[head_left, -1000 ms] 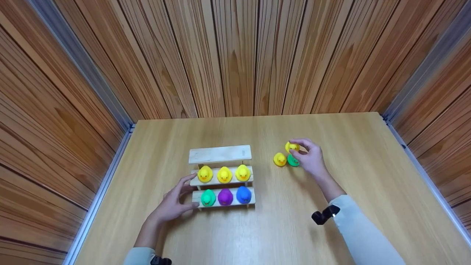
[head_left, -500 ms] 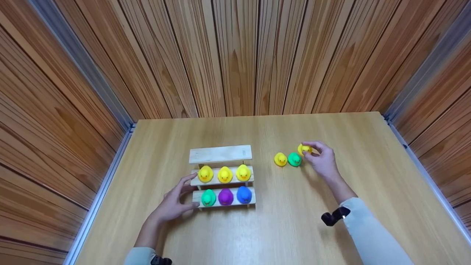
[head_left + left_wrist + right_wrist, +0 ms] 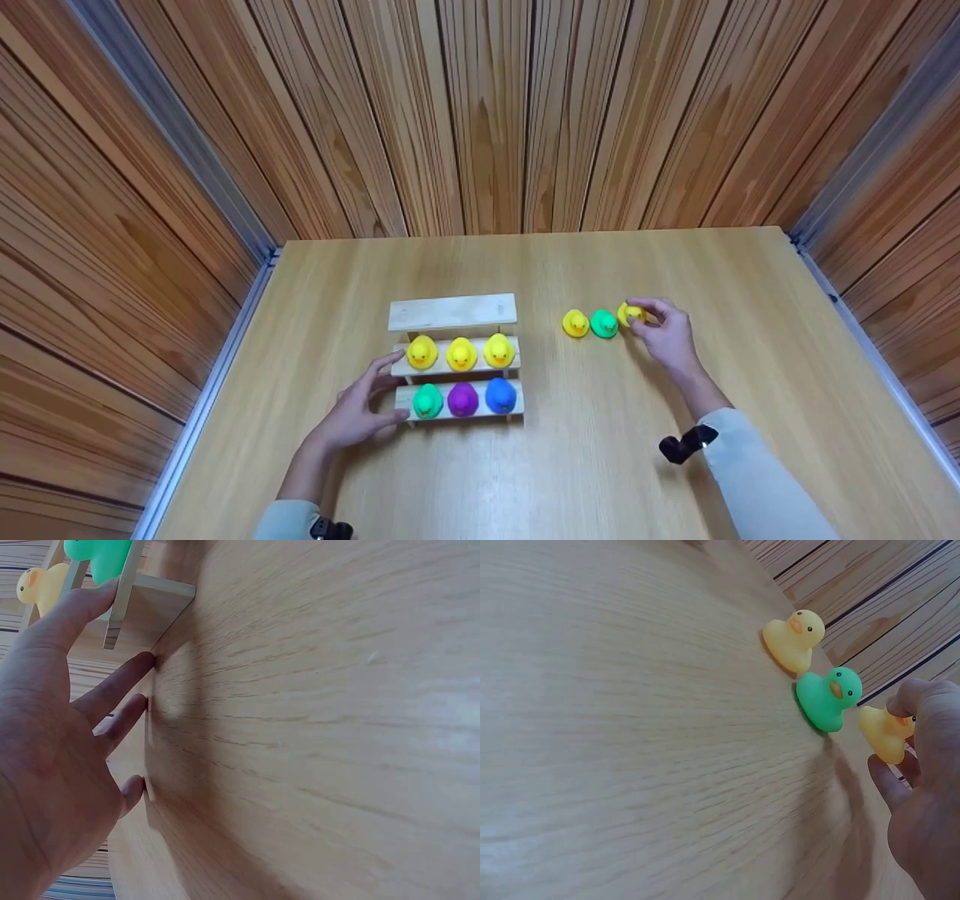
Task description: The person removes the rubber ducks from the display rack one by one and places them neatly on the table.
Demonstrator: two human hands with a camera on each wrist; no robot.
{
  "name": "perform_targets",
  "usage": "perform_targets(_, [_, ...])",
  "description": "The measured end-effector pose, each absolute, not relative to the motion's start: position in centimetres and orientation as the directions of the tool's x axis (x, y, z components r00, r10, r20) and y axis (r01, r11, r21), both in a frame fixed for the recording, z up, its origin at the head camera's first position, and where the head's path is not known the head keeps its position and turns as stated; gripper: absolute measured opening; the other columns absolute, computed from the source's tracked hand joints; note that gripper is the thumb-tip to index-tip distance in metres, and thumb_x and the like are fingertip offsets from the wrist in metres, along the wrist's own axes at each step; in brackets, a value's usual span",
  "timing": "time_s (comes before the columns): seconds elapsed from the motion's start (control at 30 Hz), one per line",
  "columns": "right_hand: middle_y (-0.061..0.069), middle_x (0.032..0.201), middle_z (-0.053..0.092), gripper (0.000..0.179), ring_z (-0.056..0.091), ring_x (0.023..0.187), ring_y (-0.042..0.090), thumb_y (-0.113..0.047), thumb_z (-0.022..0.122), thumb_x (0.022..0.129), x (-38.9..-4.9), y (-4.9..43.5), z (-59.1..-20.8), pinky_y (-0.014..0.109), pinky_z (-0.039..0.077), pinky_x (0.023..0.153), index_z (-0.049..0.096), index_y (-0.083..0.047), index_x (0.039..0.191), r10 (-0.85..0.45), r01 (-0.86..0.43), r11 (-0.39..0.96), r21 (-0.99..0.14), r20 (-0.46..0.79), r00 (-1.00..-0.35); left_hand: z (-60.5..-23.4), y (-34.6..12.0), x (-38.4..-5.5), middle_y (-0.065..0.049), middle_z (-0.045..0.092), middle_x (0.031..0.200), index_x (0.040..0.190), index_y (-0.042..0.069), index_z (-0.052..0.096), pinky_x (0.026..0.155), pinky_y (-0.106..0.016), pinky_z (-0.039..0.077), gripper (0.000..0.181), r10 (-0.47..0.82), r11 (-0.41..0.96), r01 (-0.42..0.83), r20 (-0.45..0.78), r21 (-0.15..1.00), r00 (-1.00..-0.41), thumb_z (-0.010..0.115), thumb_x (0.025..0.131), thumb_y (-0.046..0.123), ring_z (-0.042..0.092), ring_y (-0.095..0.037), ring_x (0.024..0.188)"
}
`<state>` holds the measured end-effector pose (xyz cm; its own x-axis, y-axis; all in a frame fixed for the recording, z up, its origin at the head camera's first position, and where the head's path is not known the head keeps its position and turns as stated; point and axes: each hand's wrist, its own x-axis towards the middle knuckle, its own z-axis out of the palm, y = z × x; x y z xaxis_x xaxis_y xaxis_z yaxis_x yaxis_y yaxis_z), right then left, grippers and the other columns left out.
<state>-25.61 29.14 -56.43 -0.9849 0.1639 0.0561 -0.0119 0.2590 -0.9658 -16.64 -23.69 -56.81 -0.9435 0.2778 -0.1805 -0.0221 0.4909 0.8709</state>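
My right hand [image 3: 667, 335] pinches a yellow rubber duck [image 3: 883, 733] between thumb and fingers, at the right end of a short row. Beside it sit a green rubber duck [image 3: 604, 324] and another yellow duck [image 3: 575, 323]. My left hand [image 3: 356, 412] is at the left end of a small tiered wooden rack [image 3: 452, 311]. In the left wrist view its thumb touches a step's edge, while the other fingers reach out with their tips at the tabletop. Three yellow ducks [image 3: 461, 354] occupy the middle step; a green duck [image 3: 427, 401], purple duck [image 3: 463, 399] and blue duck [image 3: 500, 395] line the bottom one.
Everything stands on a light wooden table [image 3: 570, 465]. A wood-plank wall [image 3: 480, 120] rises behind it, with side walls joined by metal corner strips. The rack's top step bears no ducks. Dark wrist cameras [image 3: 686, 444] sit at both sleeves.
The right hand has carried its yellow duck from behind the green one, first right, then down toward the table at the row's right end. The left hand keeps its place at the rack.
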Motion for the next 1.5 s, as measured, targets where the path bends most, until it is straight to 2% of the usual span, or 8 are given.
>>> perform_targets(0.1, [0.022, 0.142, 0.064, 0.037, 0.062, 0.147, 0.034, 0.011, 0.072, 0.102, -25.5, 29.3, -56.8, 0.005, 0.057, 0.096, 0.07, 0.013, 0.139, 0.162, 0.004, 0.241, -0.971, 0.036, -0.986, -56.8, -23.7, -16.6, -0.011, 0.059, 0.17, 0.169, 0.046, 0.039, 0.135, -0.084, 0.02, 0.09, 0.279, 0.491, -0.022, -0.182, 0.871, -0.943, 0.09, 0.097, 0.023, 0.054, -0.041, 0.161])
perform_targets(0.33, [0.022, 0.144, 0.063, 0.038, 0.062, 0.148, 0.035, 0.006, 0.072, 0.105, -25.4, 29.7, -57.3, 0.003, 0.053, 0.1, 0.068, 0.011, 0.143, 0.14, 0.021, 0.3, -0.954, 0.022, -0.99, -56.7, -23.7, -16.6, -0.009, 0.056, 0.173, 0.168, 0.047, 0.04, 0.134, -0.083, 0.023, 0.089, 0.276, 0.488, -0.027, -0.184, 0.873, -0.944, 0.09, 0.097, 0.024, 0.054, -0.041, 0.161])
perform_targets(0.5, [0.03, 0.151, 0.06, 0.041, 0.06, 0.15, 0.04, 0.004, 0.07, 0.107, -25.1, 30.0, -57.8, 0.001, 0.05, 0.101, 0.065, 0.01, 0.147, 0.12, 0.024, 0.324, -0.946, 0.016, -0.993, -56.7, -23.7, -16.6, -0.008, 0.057, 0.173, 0.168, 0.047, 0.04, 0.135, -0.086, 0.013, 0.09, 0.279, 0.482, -0.024, -0.179, 0.876, -0.944, 0.09, 0.097, 0.023, 0.055, -0.04, 0.161])
perform_targets(0.6, [0.032, 0.156, 0.059, 0.043, 0.059, 0.151, 0.04, 0.005, 0.068, 0.108, -25.0, 30.1, -58.1, 0.002, 0.05, 0.105, 0.063, 0.01, 0.15, 0.121, 0.024, 0.311, -0.95, 0.015, -0.993, -56.8, -23.8, -16.6, -0.009, 0.056, 0.173, 0.169, 0.046, 0.039, 0.135, -0.086, 0.011, 0.09, 0.288, 0.477, -0.019, -0.176, 0.879, -0.941, 0.089, 0.098, 0.023, 0.054, -0.041, 0.161])
perform_targets(0.73, [0.034, 0.156, 0.062, 0.044, 0.067, 0.14, 0.024, 0.009, 0.069, 0.105, -25.1, 30.0, -58.3, 0.004, 0.052, 0.104, 0.063, 0.012, 0.148, 0.136, 0.0, 0.288, -0.958, 0.041, -0.99, -56.9, -23.9, -16.6, -0.013, 0.054, 0.174, 0.17, 0.042, 0.038, 0.135, -0.083, 0.023, 0.09, 0.303, 0.477, 0.001, -0.163, 0.879, -0.939, 0.089, 0.098, 0.023, 0.053, -0.044, 0.162])
perform_targets(0.87, [0.035, 0.151, 0.064, 0.043, 0.069, 0.13, 0.012, 0.013, 0.069, 0.103, -25.0, 29.8, -58.3, 0.003, 0.053, 0.101, 0.064, 0.013, 0.146, 0.143, -0.021, 0.282, -0.959, 0.063, -0.988, -57.0, -23.9, -16.7, -0.016, 0.053, 0.174, 0.17, 0.04, 0.037, 0.134, -0.08, 0.029, 0.09, 0.312, 0.475, 0.019, -0.148, 0.88, -0.938, 0.089, 0.098, 0.023, 0.053, -0.046, 0.161])
perform_targets(1.1, [0.033, 0.155, 0.062, 0.043, 0.062, 0.146, 0.033, 0.012, 0.065, 0.106, -24.9, 29.9, -58.3, 0.003, 0.051, 0.106, 0.062, 0.011, 0.148, 0.116, -0.007, 0.297, -0.955, 0.043, -0.992, -57.0, -23.9, -16.6, -0.016, 0.052, 0.175, 0.171, 0.041, 0.036, 0.133, -0.083, 0.025, 0.09, 0.31, 0.48, 0.01, -0.159, 0.877, -0.937, 0.088, 0.099, 0.025, 0.052, -0.047, 0.162])
perform_targets(1.5, [0.032, 0.157, 0.062, 0.044, 0.062, 0.15, 0.034, 0.007, 0.07, 0.106, -24.9, 30.2, -57.4, 0.005, 0.052, 0.106, 0.061, 0.011, 0.149, 0.107, 0.01, 0.296, -0.955, 0.023, -0.994, -56.9, -24.0, -16.6, -0.015, 0.051, 0.176, 0.171, 0.042, 0.037, 0.134, -0.082, 0.026, 0.089, 0.316, 0.475, 0.022, -0.148, 0.88, -0.937, 0.088, 0.099, 0.024, 0.052, -0.046, 0.162])
